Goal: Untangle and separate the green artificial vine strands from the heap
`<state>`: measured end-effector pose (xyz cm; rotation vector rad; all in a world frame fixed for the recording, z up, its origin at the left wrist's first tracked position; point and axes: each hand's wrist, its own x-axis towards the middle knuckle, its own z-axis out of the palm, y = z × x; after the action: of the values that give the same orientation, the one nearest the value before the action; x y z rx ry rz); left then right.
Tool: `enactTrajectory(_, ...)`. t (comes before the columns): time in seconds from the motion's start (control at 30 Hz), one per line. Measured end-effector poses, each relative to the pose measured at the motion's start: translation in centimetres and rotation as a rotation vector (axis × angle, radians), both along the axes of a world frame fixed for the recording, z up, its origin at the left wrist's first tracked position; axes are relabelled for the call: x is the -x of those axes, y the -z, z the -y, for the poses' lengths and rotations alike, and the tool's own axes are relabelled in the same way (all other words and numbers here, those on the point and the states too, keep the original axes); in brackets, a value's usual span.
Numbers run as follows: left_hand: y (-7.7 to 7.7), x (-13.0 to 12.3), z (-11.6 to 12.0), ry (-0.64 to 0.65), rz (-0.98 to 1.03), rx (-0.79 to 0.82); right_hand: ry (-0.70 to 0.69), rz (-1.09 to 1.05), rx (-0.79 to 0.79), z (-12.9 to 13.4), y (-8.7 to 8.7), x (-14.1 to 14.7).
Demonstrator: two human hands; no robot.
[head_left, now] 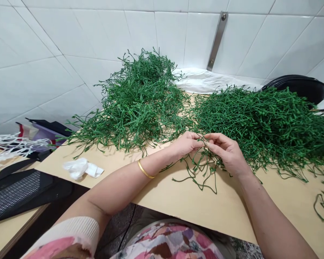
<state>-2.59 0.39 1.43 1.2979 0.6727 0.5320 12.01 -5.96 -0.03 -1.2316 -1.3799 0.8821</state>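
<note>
My left hand [187, 144], with a gold bangle on its wrist, pinches thin green strands [202, 138] between thumb and fingers. Close against it, fingertips nearly touching, my right hand [228, 151] is closed on the same strands. Several loose green strands [202, 185] lie on the tabletop just below both hands. Behind my left hand rises a tall heap of green strands [140, 97] with small knotted ends. A second, wider heap [259, 122] spreads behind and to the right of my right hand.
Crumpled white tissue [82, 168] lies on the wooden tabletop [156, 190] at the left. A black bag [297, 86] and white cloth [205, 81] are at the back by the tiled wall. White netting [13, 147] and a black mesh item [21, 190] are at far left.
</note>
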Motion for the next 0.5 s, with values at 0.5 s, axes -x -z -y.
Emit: enactTrajectory(0.5, 0.6, -0.2, 0.2, -0.022, -0.091, -0.331, 0.142, 0.050, -0.005, 0.0, 0.2, 1.2)
